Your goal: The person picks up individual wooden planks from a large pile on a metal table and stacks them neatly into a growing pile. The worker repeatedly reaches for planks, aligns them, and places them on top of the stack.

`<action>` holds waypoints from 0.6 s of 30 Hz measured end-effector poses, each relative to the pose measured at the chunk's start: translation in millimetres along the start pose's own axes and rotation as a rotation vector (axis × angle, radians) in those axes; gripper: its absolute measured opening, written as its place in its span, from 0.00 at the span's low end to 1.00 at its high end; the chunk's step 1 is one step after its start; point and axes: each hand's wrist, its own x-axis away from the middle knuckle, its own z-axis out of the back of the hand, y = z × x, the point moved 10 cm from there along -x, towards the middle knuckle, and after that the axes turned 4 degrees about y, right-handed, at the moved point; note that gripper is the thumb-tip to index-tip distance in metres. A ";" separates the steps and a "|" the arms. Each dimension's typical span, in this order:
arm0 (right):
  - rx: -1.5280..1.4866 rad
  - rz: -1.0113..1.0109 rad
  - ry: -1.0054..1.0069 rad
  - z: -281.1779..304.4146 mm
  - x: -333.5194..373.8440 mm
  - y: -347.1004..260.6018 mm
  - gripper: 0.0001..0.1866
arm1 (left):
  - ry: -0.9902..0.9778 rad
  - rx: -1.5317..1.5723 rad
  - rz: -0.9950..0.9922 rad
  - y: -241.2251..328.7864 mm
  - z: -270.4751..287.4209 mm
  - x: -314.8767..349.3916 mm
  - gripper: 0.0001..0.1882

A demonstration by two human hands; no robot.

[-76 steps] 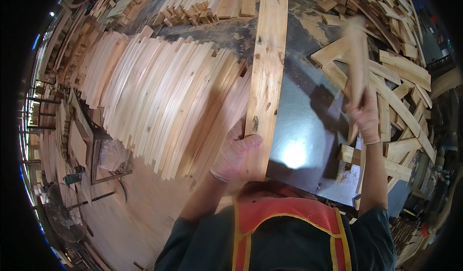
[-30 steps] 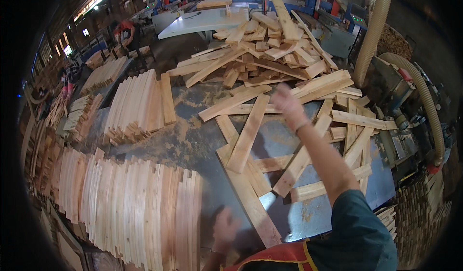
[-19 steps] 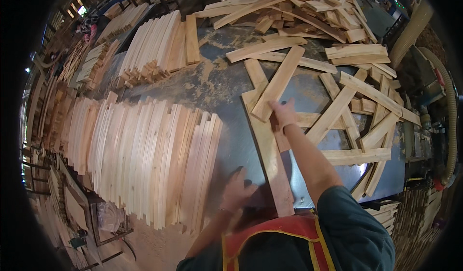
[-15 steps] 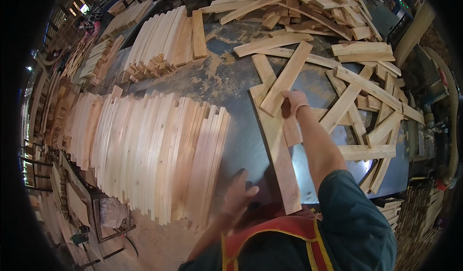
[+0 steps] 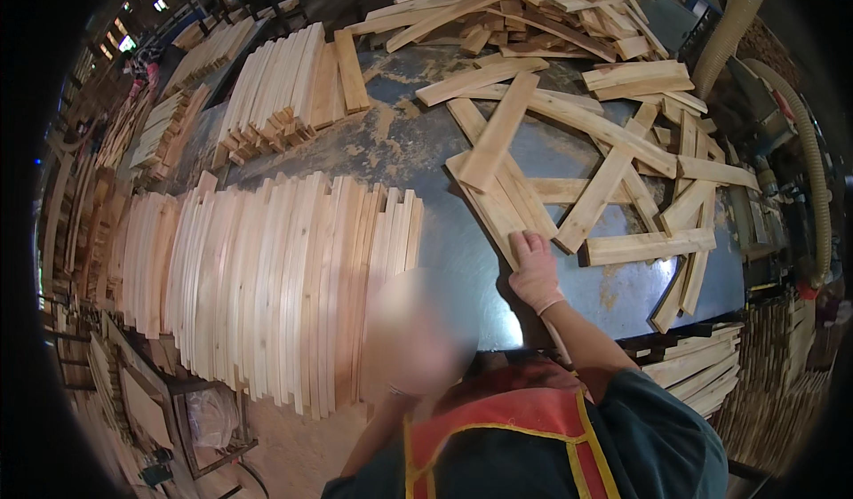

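My right hand (image 5: 536,275) is closed around the near part of a pale wooden board (image 5: 485,199) on the metal table. Hand and forearm hide some of that board. Another board (image 5: 503,133) lies slanted across its far end, and a third runs close along its right side. A heavy blur covers my left hand (image 5: 418,339), so its fingers cannot be made out. It is at the near right end of a long row of upright-edged wooden strips (image 5: 267,277).
Loose boards (image 5: 613,179) lie crisscrossed on the right of the metal table (image 5: 453,259). A big heap of offcuts (image 5: 551,10) is at the back. Stacked strips (image 5: 275,90) stand at the far left. A ribbed hose (image 5: 813,170) hangs at the right.
My right hand has come back toward me from the slanted board to the near part of the board beneath. My left hand, visible with spread fingers before, is now blurred near the strips.
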 end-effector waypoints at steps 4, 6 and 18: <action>-0.764 -0.281 -0.262 -6.1 7.9 -2.3 0.38 | -0.186 0.754 0.284 -27.8 -66.3 -6.8 0.38; -1.112 -0.268 -0.426 -4.6 11.7 -61.9 0.36 | -0.223 1.220 0.433 -49.1 -111.7 -23.7 0.35; 0.133 -0.106 -0.342 -42.1 -173.3 53.3 0.45 | 0.305 -0.633 0.275 -35.6 4.1 -27.6 0.33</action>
